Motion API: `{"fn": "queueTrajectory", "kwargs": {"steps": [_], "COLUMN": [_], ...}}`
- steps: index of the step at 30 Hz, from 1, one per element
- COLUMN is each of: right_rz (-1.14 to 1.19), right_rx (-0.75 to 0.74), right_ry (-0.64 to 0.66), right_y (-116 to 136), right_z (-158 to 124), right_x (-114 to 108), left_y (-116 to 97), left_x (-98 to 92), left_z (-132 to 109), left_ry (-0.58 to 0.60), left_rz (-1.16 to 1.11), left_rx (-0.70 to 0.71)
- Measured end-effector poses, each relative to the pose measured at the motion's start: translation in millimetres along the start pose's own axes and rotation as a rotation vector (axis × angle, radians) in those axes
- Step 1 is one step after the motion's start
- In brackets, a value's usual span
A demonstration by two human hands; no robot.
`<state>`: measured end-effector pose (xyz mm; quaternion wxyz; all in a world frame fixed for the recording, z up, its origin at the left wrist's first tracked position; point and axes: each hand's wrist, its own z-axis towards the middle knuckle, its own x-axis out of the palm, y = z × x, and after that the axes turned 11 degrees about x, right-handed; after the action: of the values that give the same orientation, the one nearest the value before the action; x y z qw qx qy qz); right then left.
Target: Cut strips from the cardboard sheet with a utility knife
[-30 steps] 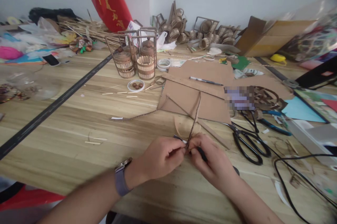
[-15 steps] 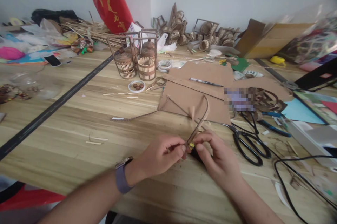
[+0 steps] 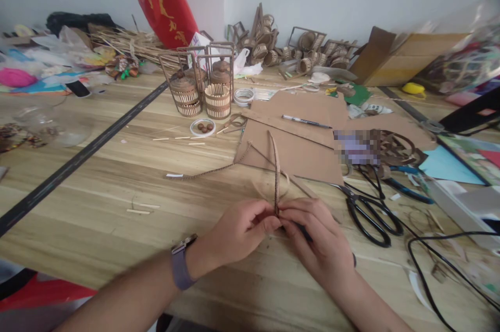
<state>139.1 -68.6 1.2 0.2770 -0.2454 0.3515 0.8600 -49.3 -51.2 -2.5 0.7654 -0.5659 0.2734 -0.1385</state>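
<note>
Swung since half a second ago from a lean toward the tabletop's right edge to almost upright, with a slight leftward tilt at the top: strip. Held up by its lower end near the middle of the tabletop's front edge, just short of the cardboard. Pinched there between thumb and fingers of the left hand, much as before. Drawn in since then, with thumb and fingertips now closed at that same end: right hand. Visible earlier between the fingertips, out of sight now: yellow bit. Partly covered by the right hand, too hidden to identify: dark object. Unmoved toward the right edge, at the cardboard's near right corner: scissors. Unmoved on the cardboard: pen. Likewise unchanged, left of the cardboard and toward the far edge: baskets, and white ring around beads.
</note>
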Motion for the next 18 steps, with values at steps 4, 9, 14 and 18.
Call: {"fn": "queueTrajectory", "kwargs": {"steps": [4,9,14,18], "right_rz": [-0.01,-0.087,-0.125,-0.127], "right_rx": [-0.02,-0.056,-0.062,-0.03], "right_ry": [-0.006,0.007,0.012,0.01], "right_y": [-2.3,-3.2,-3.1,-1.1], "right_z": [-1.0,-2.7,-5.4,-6.1], "right_x": [-0.4,-0.1,2.9,4.9], "left_y": [3.7,4.6,5.2,2.9], "left_x": [0.8,3.1,6.2,8.2], "left_z": [0.9,2.3,3.1,2.1], "left_ry": [0.02,0.012,0.007,-0.015], "left_rz": [-0.029,-0.112,-0.234,-0.151], "left_rx": [-0.002,-0.069,-0.141,-0.171]}}
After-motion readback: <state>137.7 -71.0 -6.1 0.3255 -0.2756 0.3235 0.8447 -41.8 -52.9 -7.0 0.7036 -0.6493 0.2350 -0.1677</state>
